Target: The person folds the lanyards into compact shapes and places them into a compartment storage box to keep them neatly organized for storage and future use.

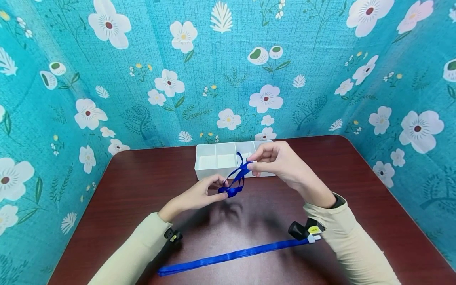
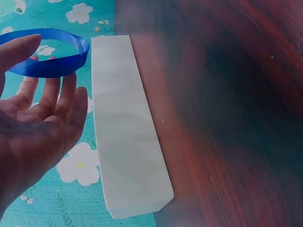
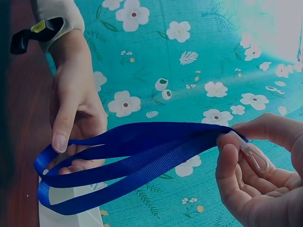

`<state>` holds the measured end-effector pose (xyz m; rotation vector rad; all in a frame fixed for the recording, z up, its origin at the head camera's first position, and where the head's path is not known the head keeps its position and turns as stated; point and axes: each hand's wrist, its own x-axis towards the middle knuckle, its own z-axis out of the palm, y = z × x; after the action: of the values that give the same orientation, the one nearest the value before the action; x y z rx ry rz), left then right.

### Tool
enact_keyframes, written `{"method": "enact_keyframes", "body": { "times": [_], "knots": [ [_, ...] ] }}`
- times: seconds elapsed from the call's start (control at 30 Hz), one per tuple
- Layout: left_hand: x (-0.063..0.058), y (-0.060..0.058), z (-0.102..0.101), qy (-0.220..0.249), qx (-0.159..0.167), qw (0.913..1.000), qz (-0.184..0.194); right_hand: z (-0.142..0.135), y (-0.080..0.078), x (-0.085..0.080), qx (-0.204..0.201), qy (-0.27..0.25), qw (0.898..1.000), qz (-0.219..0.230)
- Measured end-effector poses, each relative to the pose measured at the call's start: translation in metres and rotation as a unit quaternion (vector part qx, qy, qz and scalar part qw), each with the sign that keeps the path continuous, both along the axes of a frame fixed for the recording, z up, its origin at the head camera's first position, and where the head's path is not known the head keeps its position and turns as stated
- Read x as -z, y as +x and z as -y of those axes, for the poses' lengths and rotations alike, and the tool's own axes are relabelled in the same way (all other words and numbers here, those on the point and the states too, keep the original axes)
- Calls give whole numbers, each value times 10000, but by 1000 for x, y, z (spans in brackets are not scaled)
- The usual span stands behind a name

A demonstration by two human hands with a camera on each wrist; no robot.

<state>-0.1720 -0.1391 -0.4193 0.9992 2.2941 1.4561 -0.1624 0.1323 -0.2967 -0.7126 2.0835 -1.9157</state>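
A blue lanyard (image 3: 147, 149), gathered into loops, hangs in the air between both hands, in front of the white box. My right hand (image 1: 276, 162) pinches its end between thumb and forefinger, close by the white clip (image 3: 255, 158) that shows in the right wrist view. At the other end, my left hand (image 1: 204, 192) holds the looped strap, thumb on the near side and fingers behind. From the left wrist, the loop (image 2: 45, 68) crosses between thumb and fingers. Another blue lanyard (image 1: 235, 255) lies flat and stretched out on the table, near the person.
The white box (image 1: 228, 173), divided into several compartments, stands near the table's back edge, partly behind the right hand. Its long side (image 2: 123, 118) faces the left wrist camera. Teal floral cloth (image 1: 213, 71) surrounds the dark red-brown table (image 1: 149, 170) at the back and sides.
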Motion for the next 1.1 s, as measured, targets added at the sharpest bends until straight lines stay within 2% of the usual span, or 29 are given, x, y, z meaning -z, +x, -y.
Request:
{"method": "enact_keyframes", "body": {
  "times": [0.07,0.27,0.33,0.5,0.6,0.9,1.1],
  "knots": [
    [-2,2,-1,-28,-34,10000,-28,-1,0,0,-10,-17,10000,-12],
    [-20,12,-2,-157,-103,9998,-34,-6,-1,0,-11,27,10000,-73],
    [-17,10,0,-207,-116,9997,-49,-9,-2,0,17,45,10000,-69],
    [3,1,7,-113,-170,9998,-15,-18,-4,1,10,-38,10000,-81],
    [8,-3,12,-30,-199,9998,-2,-23,-5,3,-23,-142,9999,-93],
    [7,-2,24,155,-418,9988,204,-38,-8,10,17,-244,9997,98],
    [6,0,31,530,-585,9959,440,-46,-11,16,37,-271,9995,128]
  ]
}}
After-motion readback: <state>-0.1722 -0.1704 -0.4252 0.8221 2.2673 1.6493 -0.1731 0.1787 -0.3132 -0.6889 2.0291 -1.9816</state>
